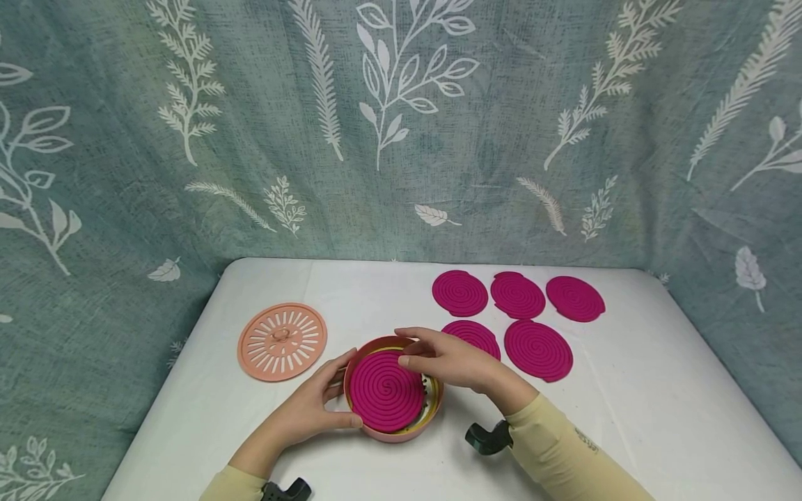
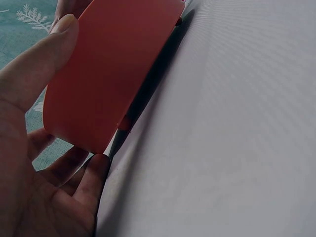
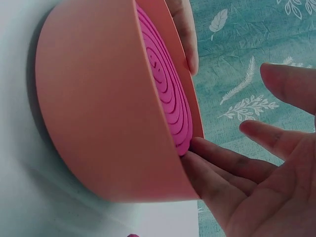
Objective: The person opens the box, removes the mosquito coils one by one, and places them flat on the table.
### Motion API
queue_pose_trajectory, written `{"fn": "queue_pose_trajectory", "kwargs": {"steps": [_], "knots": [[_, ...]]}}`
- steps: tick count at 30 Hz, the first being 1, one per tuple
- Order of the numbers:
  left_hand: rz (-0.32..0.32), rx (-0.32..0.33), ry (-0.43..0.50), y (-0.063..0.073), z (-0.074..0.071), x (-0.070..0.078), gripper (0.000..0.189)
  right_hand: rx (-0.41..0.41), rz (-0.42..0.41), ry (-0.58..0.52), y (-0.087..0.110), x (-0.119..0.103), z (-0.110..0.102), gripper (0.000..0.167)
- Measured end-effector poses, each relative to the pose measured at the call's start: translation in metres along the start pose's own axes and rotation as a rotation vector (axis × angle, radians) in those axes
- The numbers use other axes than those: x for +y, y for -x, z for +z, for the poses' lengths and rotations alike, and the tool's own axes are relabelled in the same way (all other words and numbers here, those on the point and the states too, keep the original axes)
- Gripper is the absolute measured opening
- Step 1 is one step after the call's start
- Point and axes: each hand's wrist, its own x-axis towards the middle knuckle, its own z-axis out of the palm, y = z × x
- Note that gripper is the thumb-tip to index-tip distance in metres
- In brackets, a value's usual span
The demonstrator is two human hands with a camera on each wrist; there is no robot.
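Observation:
A round coral-coloured mosquito coil holder (image 1: 401,438) stands on the table. Inside it lies a magenta mosquito coil (image 1: 386,390), off to the left, with yellow and metal parts of the interior showing at the right. My left hand (image 1: 316,410) grips the holder's outer wall from the left, thumb on the near side and fingers round the back; the wall (image 2: 108,64) fills much of the left wrist view. My right hand (image 1: 451,358) reaches over the right rim. In the right wrist view two of its fingers (image 3: 232,165) dip inside the rim at the coil's edge, with thumb and index finger apart.
The slotted coral lid (image 1: 282,358) with a small knob lies to the left of the holder. Several more magenta coils, such as this one (image 1: 539,350), lie in two rows at the back right of the white table (image 1: 626,417). A patterned curtain (image 1: 401,195) hangs behind.

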Motion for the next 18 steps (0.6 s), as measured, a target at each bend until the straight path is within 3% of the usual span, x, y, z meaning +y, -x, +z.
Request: {"fn": "queue_pose_trajectory", "kwargs": {"steps": [18], "knots": [[0.017,0.005,-0.013,-0.0004,-0.0002,0.0001,0.112,0.001,-0.03,-0.082,-0.0012,0.0063,-0.002,0.055]]}}
